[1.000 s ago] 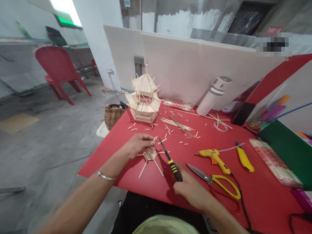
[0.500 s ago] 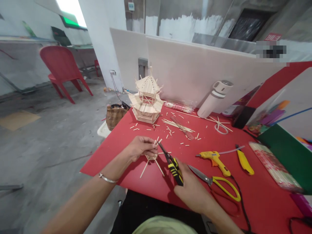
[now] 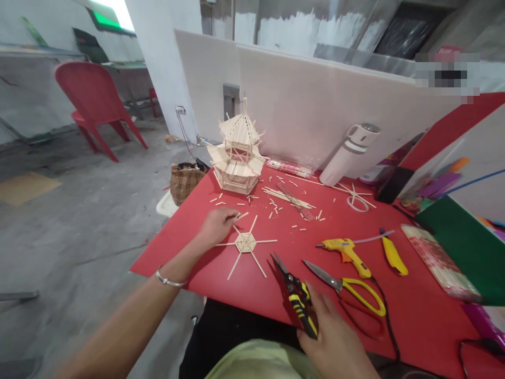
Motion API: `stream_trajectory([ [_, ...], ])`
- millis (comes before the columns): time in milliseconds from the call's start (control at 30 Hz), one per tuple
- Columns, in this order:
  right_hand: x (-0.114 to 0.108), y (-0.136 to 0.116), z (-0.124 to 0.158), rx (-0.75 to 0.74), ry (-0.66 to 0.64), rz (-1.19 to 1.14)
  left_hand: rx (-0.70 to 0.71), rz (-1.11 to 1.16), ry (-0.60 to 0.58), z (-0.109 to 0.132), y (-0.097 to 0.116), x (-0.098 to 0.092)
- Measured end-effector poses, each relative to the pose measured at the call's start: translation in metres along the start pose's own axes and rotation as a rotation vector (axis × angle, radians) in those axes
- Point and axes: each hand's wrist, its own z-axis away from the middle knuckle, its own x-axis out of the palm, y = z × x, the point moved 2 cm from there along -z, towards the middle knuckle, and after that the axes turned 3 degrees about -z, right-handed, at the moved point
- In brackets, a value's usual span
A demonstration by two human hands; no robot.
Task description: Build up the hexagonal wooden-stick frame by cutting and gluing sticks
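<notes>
My left hand (image 3: 218, 225) is closed in a pinch over the upper left of a flat stick frame, holding a short wooden stick (image 3: 243, 216). The frame (image 3: 245, 242) lies on the red tabletop: a small hexagonal web in the middle with several sticks spreading out like spokes. My right hand (image 3: 329, 329) is wrapped loosely around the black-and-yellow handles of pointed snips (image 3: 294, 292), low at the table's front edge. Their blades stand slightly apart, aimed up and left, right of the frame and clear of it.
A wooden stick pagoda (image 3: 236, 158) stands at the back left. Loose sticks (image 3: 288, 197) and cut bits lie mid-table. A yellow glue gun (image 3: 347, 253), scissors (image 3: 361, 295), a yellow cutter knife (image 3: 393, 255) and packed sticks (image 3: 440, 260) lie right. A white flask (image 3: 349, 155) stands behind.
My right hand and the snips have moved down and right, away from the frame. My left hand has shifted left with the short stick, uncovering the frame's hexagonal middle.
</notes>
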Motion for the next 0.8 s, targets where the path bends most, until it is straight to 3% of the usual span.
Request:
stream_trajectory([
  [100, 0.008, 0.006, 0.009, 0.014, 0.075, 0.189, 0.246, -0.188, -0.009, -0.011, -0.013, 0.004],
  [233, 0.01, -0.014, 0.001, -0.072, 0.222, 0.285, 0.329, -0.29, -0.067, -0.014, -0.021, 0.007],
  [400, 0.014, -0.036, -0.024, -0.112, 0.238, 0.336, 0.238, -0.396, -0.051, 0.012, -0.028, -0.015],
  [600, 0.011, -0.047, -0.043, -0.195, 0.305, 0.395, 0.059, -0.375, 0.074, 0.046, -0.043, -0.036],
  [700, 0.005, -0.068, -0.055, -0.375, 0.283, 0.389, -0.04, -0.233, 0.039, 0.043, -0.035, -0.034],
  [800, 0.007, -0.093, -0.077, -0.507, 0.195, 0.463, -0.022, -0.112, -0.02, 0.028, -0.017, -0.031],
])
